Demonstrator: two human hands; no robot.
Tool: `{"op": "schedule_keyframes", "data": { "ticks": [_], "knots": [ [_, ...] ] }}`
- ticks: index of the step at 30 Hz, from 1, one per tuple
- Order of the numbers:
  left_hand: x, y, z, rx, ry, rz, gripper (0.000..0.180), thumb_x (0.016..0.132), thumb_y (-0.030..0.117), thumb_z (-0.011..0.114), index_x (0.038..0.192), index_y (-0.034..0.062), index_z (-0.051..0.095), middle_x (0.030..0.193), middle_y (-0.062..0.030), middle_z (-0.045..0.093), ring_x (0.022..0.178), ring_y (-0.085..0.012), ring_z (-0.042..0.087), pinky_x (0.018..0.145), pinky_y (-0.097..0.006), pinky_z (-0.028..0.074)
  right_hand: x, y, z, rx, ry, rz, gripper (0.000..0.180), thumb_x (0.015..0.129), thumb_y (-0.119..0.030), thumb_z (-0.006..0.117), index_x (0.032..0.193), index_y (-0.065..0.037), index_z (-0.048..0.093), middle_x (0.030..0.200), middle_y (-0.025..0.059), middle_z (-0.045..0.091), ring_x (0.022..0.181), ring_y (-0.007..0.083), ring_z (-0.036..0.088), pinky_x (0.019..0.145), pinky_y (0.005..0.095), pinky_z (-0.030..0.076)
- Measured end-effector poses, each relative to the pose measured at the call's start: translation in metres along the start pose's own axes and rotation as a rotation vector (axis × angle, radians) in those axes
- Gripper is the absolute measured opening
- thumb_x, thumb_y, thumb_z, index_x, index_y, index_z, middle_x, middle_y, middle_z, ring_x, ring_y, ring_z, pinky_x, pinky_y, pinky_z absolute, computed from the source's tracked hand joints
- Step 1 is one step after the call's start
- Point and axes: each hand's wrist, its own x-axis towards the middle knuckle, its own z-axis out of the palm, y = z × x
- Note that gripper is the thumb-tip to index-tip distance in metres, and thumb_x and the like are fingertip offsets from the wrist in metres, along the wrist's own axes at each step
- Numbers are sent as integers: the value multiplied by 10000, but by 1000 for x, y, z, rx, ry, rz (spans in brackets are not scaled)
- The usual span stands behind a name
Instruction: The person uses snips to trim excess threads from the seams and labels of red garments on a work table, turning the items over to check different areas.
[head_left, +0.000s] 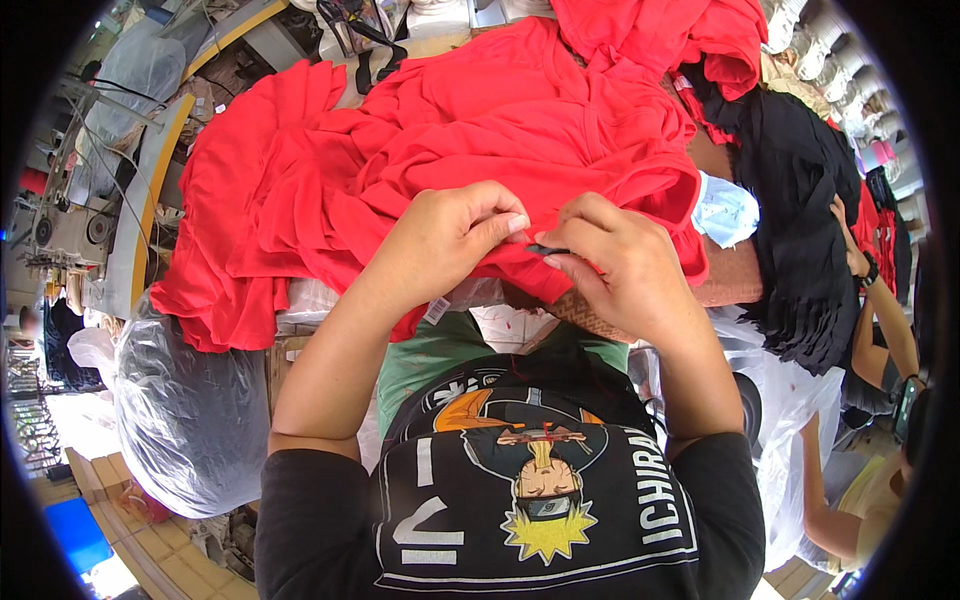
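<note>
Two hands [455,235] [610,255] pinch red garment [420,150] hem, grip closed.

I'm seeing a red garment [420,150] lying spread and heavily rumpled, filling the view from about nine o'clock up through twelve. Its near hem is bunching at the centre, where it's being pinched. A small dark piece [546,249], flat and narrow, is sitting right against that hem at centre, just toward three o'clock; I can't tell what it is.
</note>
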Motion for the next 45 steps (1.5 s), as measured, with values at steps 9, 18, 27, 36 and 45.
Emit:
{"op": "schedule_keyframes", "data": {
  "ticks": [9, 18, 27, 36, 45],
  "knots": [
    [-8, 0, -3, 41, 29, 73, 148, 897, 70, 642, 1006, -17, 692, 888, -44, 687, 820, -78, 617, 749, -234, 491, -5, 11, 13, 120, 105, 203, 189, 720, -33, 732, 876, -63, 630, 824, 78, 572, 675, 256, 635, 574, 351, 498],
    [-11, 3, 4, 55, 67, -10, 174, 897, 111, 653, 1012, -12, 697, 891, -47, 705, 787, -88, 644, 705, -227, 502, -8, 10, 16, 49, 197, 103, 230, 682, -34, 742, 857, -76, 598, 802, 58, 565, 637, 250, 623, 535, 348, 487],
    [-10, 4, 16, -138, 137, -58, 177, 961, 187, 586, 1029, 44, 665, 927, -20, 698, 761, -67, 654, 608, -184, 465, -16, 11, 19, 129, 105, 133, 208, 719, -41, 731, 877, -80, 601, 818, 55, 582, 648, 248, 625, 543, 351, 491],
    [-10, 4, 18, -149, 126, -70, 175, 964, 199, 581, 1059, 65, 640, 930, -14, 687, 745, -71, 658, 600, -176, 464, -8, 15, 10, 408, 101, 295, 144, 809, -39, 700, 947, -21, 665, 820, 99, 613, 708, 187, 608, 631, 289, 468],
    [-10, 1, 26, 22, 197, 102, 159, 945, 156, 601, 1013, 22, 655, 892, -6, 678, 707, -58, 618, 620, -191, 483, -4, 5, 20, 573, 25, 376, 89, 816, -25, 709, 882, 1, 656, 750, 28, 569, 666, 82, 500, 610, 246, 411]
  ]
}}
